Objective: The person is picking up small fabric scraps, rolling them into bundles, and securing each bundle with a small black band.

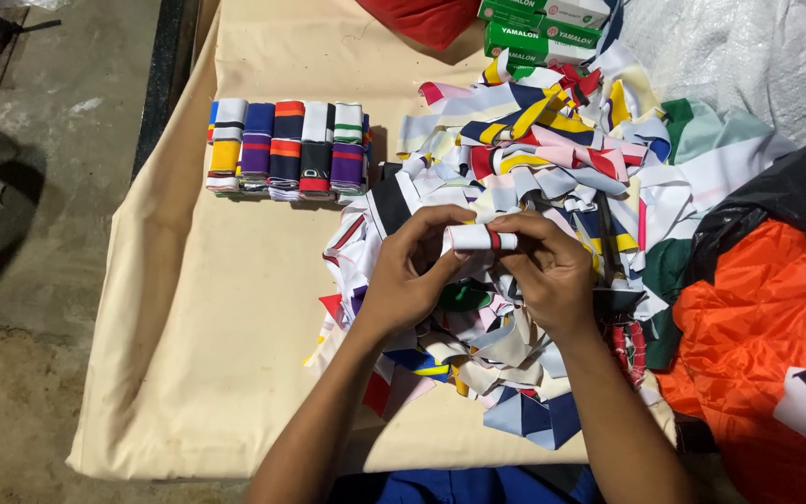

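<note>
I have both hands closed on one small white fabric roll (482,239) with a thin red stripe: my left hand (409,271) pinches its left end between thumb and fingers, my right hand (545,266) grips its right end the same way. The roll's long axis runs left to right, straight across between the two hands, level and raised a little above the heap below. Neither hand is nearer than the other; it sits midway, touching both. Directly under and beyond my hands lies a loose scrap pile (552,159) of striped strips in white, navy, yellow and red, spreading away from me and to the right. Well off to the far left of my left hand, apart from the pile, stands a neat stack of folded bands (286,149), side by side in a row on the cream-covered desk (207,327). To the right of my right hand sits an orange cloth (748,345) with a black bag (795,191) over it. Farthest ahead, past the pile, are green boxes (538,28); I cannot tell what they hold.
</note>
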